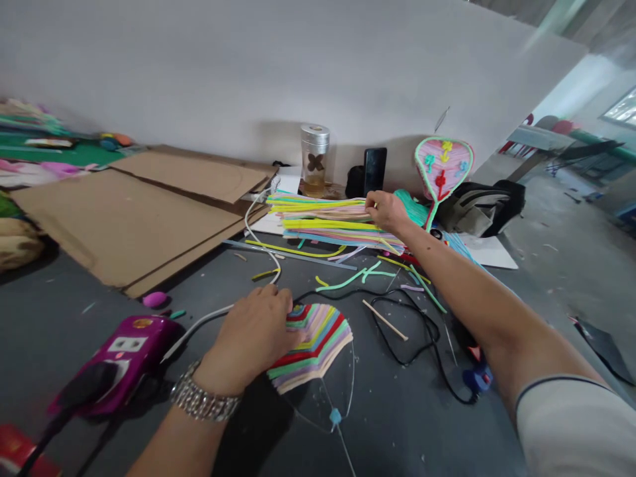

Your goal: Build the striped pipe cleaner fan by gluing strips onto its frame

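Note:
Near the middle of the grey table lies a striped fan-shaped piece (pixel 318 341) of coloured fuzzy strips on a wire frame with a blue knot (pixel 335 416). My left hand (pixel 258 331), with a metal watch on its wrist, is closed on the piece's left side, thumb on top. Farther back, my right hand (pixel 387 211) reaches onto a bundle of coloured pipe cleaners (pixel 328 224). Its fingers are pinched together at the bundle's upper right part; what lies between the fingertips is too small to tell.
Cardboard sheets (pixel 149 218) lie at left, a purple power strip (pixel 122 361) at lower left. Behind the bundle stand a glass bottle (pixel 315 159), a phone (pixel 375 171) and a finished pink fan-shaped piece (pixel 444 169). A black cable (pixel 407 301) and cut strips lie between.

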Demonstrator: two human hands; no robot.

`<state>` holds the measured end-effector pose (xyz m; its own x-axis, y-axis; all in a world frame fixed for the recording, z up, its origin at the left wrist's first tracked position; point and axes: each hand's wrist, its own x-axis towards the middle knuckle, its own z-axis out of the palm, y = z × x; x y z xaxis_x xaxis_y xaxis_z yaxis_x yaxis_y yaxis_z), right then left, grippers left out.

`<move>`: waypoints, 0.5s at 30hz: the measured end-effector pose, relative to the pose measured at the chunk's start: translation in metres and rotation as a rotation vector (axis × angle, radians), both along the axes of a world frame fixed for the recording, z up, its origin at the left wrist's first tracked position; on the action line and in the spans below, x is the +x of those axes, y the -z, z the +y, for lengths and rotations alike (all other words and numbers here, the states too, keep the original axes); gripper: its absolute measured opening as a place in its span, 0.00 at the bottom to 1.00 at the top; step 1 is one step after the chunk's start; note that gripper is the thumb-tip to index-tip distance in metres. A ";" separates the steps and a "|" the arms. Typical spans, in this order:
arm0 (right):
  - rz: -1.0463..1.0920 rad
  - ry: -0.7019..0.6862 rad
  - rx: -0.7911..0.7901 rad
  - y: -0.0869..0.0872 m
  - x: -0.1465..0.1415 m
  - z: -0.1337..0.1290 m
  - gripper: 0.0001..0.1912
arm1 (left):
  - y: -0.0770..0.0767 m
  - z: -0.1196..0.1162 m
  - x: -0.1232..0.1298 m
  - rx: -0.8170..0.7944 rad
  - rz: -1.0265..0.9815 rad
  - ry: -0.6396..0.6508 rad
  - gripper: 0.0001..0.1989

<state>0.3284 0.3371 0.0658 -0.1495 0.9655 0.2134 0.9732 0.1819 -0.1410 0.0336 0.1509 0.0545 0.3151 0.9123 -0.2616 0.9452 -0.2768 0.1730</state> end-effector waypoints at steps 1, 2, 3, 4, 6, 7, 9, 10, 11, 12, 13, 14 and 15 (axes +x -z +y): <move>0.025 0.000 0.004 0.000 0.002 0.000 0.08 | -0.001 0.000 0.000 -0.010 0.003 0.001 0.17; 0.050 0.002 0.008 0.000 0.005 0.001 0.08 | -0.001 0.001 0.000 -0.019 0.010 0.004 0.17; 0.073 0.005 0.011 -0.001 0.009 0.002 0.08 | -0.002 0.001 0.001 -0.023 0.019 0.007 0.17; 0.091 0.009 0.015 -0.001 0.012 0.002 0.08 | -0.002 0.001 0.001 -0.024 0.028 0.008 0.17; 0.132 0.005 0.024 -0.002 0.020 0.004 0.08 | -0.003 0.001 0.001 -0.020 0.040 0.013 0.16; 0.155 -0.005 0.026 -0.003 0.024 0.004 0.08 | -0.003 0.001 0.001 -0.019 0.045 0.018 0.16; 0.186 -0.036 0.028 -0.006 0.028 0.003 0.09 | -0.003 0.001 0.001 -0.017 0.055 0.027 0.16; 0.189 -0.052 0.030 -0.007 0.028 0.002 0.08 | -0.002 0.001 0.000 -0.015 0.058 0.033 0.16; 0.179 -0.067 0.035 -0.008 0.027 0.001 0.08 | -0.002 0.001 0.000 -0.012 0.060 0.036 0.17; 0.157 -0.079 0.042 -0.008 0.024 0.000 0.08 | -0.002 0.000 0.000 -0.010 0.057 0.039 0.17; 0.133 -0.093 0.053 -0.008 0.020 0.000 0.08 | -0.003 0.000 -0.001 -0.007 0.051 0.040 0.18; 0.107 -0.109 0.060 -0.007 0.014 0.001 0.09 | -0.003 0.000 -0.001 -0.003 0.050 0.038 0.19; 0.081 -0.122 0.057 -0.006 0.008 0.003 0.09 | -0.003 -0.001 -0.001 -0.002 0.038 0.035 0.19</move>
